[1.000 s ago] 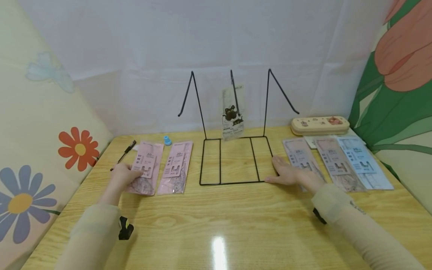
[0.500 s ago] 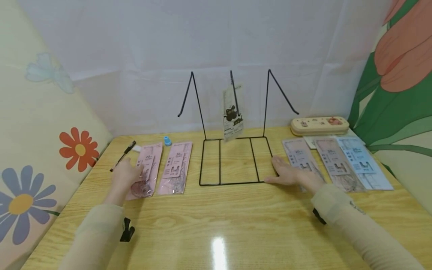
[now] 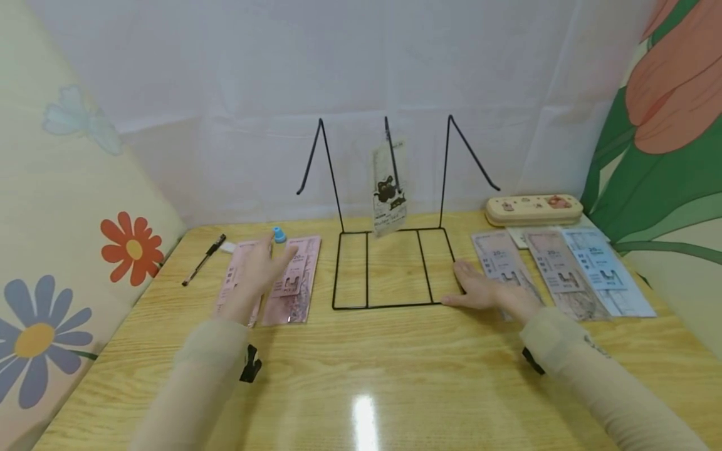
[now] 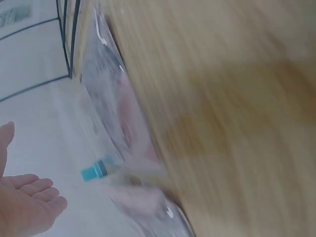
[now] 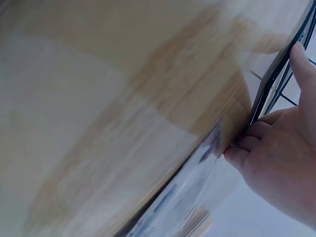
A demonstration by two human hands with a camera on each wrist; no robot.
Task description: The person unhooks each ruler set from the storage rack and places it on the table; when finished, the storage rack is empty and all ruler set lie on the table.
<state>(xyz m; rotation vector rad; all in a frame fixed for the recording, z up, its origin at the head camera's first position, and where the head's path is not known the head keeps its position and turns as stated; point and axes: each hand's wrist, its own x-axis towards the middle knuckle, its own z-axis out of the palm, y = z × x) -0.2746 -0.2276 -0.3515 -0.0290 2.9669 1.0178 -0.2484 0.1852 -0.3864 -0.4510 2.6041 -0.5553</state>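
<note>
My left hand [image 3: 261,269] hovers over the two pink ruler-set packets on the left, fingers spread and holding nothing. It covers part of the leftmost pink packet [image 3: 239,254]; the other pink packet [image 3: 307,269] lies just right of it. In the left wrist view, the palm and relaxed fingers [image 4: 37,190] show near a small blue cap-like piece [image 4: 95,171]. My right hand [image 3: 479,287] grips the front right corner of the black wire display rack [image 3: 395,305], thumb by the front bar. A ruler-set packet [image 3: 389,188] with a black cartoon animal hangs from the rack's middle hook.
A black pen [image 3: 204,260] lies at the left. Right of the rack are a greyish-pink packet [image 3: 496,244], another pinkish packet [image 3: 558,269] and a blue packet [image 3: 603,263]. Behind them sits a cream pencil case [image 3: 533,210]. A white cloth [image 3: 242,75] hangs at the back.
My left hand has let go of the leftmost pink packet, which it shifted slightly, and moved up and right. My right hand stays on the rack. The hanging packet sways slightly.
</note>
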